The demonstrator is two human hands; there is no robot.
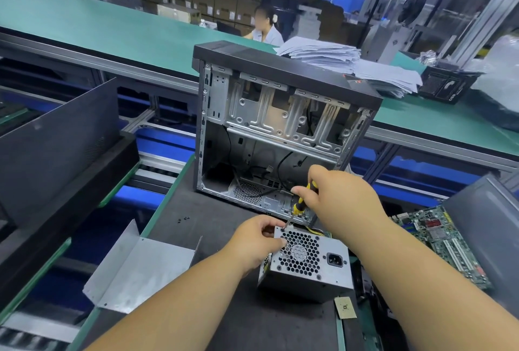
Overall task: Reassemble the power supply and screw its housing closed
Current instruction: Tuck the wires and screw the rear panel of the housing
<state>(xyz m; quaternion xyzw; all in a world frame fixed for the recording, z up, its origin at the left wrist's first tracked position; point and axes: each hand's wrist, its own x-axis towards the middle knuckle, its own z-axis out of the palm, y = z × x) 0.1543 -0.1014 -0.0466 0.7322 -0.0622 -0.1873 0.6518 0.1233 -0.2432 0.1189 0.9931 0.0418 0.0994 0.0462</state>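
Left hand fingers grip PSU top corner; right hand fingers wrapped round screwdriver, tip at corner screw.

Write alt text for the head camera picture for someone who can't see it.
A person's right hand holds a yellow and black screwdriver with its tip at the top left corner of a grey power supply, which the left hand steadies. Behind stands an open computer case, with a circuit board at right.

right hand grips screwdriver | left hand steadies power supply
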